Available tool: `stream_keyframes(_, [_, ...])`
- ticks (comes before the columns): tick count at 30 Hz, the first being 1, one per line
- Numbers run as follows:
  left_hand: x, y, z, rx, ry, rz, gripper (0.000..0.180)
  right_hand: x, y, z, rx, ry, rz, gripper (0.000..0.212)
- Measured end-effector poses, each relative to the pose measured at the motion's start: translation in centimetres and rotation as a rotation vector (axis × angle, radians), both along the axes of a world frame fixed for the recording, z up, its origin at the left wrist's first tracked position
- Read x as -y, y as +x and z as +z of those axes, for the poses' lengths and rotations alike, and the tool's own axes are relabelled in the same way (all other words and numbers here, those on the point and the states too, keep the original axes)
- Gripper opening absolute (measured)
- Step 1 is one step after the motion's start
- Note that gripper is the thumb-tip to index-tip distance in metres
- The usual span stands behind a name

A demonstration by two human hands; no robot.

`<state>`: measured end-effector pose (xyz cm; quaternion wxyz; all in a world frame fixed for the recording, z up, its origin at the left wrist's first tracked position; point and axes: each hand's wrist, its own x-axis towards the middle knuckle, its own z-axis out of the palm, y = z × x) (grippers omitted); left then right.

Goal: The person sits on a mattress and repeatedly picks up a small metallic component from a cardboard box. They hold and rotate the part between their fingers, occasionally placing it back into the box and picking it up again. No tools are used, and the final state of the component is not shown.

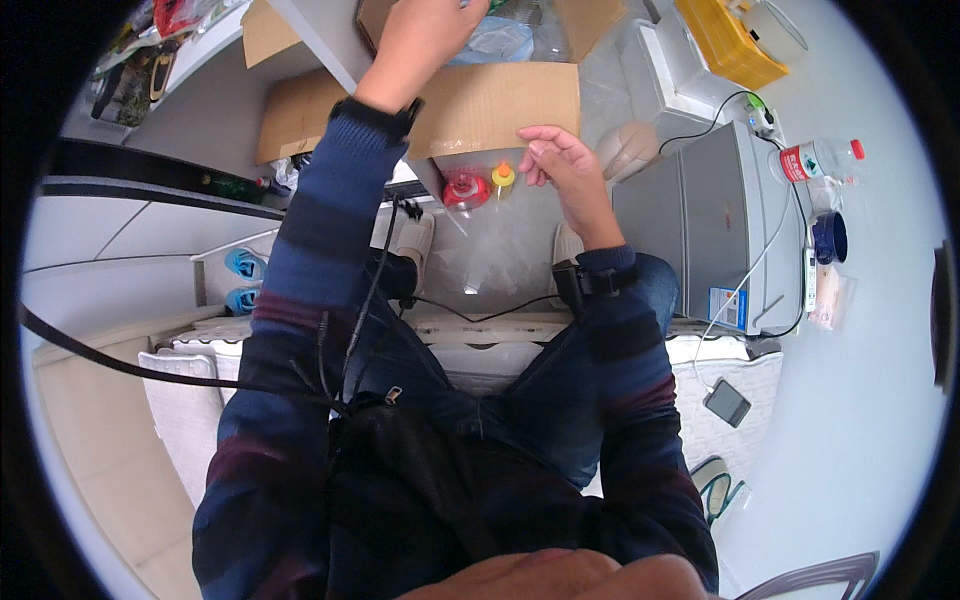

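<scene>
My left hand [425,38] reaches over an open cardboard box [505,108] at the top of the view. Its fingers run to the picture's upper edge, so I cannot see whether they hold anything. Inside the box, beside that hand, lies a pale blue plastic bag [500,42]. My right hand [568,180] hovers just in front of the box's near flap, fingers loosely bent and apart, holding nothing. Below the flap, on the floor, stand a red container [465,190] and a bottle with a yellow top [502,178].
A grey cabinet [680,225] stands at right; behind it is a yellow crate [735,45]. A clear bottle with a red cap [820,160] lies on its side. A phone [728,402] rests on the white padded seat [710,360]. A black cable [180,375] crosses from the left.
</scene>
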<state>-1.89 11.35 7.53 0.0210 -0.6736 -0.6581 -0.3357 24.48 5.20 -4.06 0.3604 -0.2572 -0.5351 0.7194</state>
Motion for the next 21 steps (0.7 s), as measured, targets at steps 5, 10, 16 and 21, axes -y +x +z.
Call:
stream_keyframes(5, [-5.1, -1.2, -4.1, -0.556, 0.034, 0.131, 0.033, 0.0, 0.5, 0.0, -0.008, 0.025, 0.023, 0.025])
stream_keyframes(10, [-4.0, -0.2, -3.4, -0.23, -0.099, 0.156, 0.038, -0.2, 1.5, 0.5, -0.055, 0.041, -0.036, 0.027])
stream_keyframes(16, [6.5, 3.7, -1.9, 0.759, -0.214, -0.296, 0.027, -0.4, 2.5, 1.4, -0.085, 0.082, -0.105, 0.025])
stream_keyframes(21, [13.8, 5.3, -5.7, 1.038, -0.517, -0.433, 0.031, 0.4, 2.6, 1.9, 0.002, 0.077, 0.091, 0.02])
